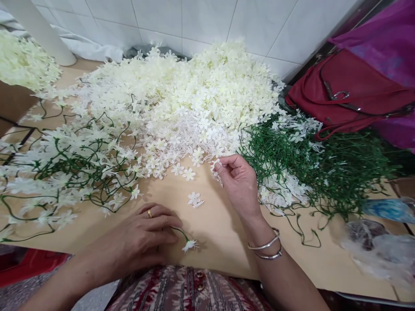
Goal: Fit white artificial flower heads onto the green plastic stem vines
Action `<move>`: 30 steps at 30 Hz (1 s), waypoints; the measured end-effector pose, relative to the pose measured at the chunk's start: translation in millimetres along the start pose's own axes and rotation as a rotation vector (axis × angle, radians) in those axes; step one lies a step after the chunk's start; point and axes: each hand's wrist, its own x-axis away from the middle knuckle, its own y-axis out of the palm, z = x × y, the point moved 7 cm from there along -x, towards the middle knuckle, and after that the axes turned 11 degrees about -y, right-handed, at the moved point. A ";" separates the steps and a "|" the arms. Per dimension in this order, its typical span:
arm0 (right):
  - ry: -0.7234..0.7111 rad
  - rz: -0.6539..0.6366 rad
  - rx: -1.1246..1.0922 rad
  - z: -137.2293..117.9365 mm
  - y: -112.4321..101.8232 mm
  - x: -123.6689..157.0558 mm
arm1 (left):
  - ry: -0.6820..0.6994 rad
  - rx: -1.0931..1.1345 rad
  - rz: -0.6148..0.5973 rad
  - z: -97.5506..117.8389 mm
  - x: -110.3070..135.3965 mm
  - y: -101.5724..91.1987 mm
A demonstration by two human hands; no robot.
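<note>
My right hand is closed in a pinch on a small white artificial flower at the near edge of the big flower heap. My left hand rests low over the table, fingers curled round a green plastic stem. A white flower sits on that stem's visible end; the rest of it is hidden under the hand. Between my hands lies a loose white flower, with another single flower just beyond it.
Flowers on green stems are piled at the left. Bare green stems form a heap at the right, near a red handbag. Clear plastic bags lie at the right edge of the table. A tiled wall closes the back.
</note>
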 end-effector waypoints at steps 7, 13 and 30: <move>0.236 -0.557 -0.190 -3.4 33.2 18.4 | 0.047 0.042 0.028 -4.3 13.1 -3.9; 0.287 -0.845 -0.099 -2.1 57.9 50.0 | 0.000 -0.058 0.184 0.0 18.8 1.6; 0.666 -0.491 -0.493 -8.0 64.7 100.6 | -0.127 1.045 0.201 0.0 18.7 -40.8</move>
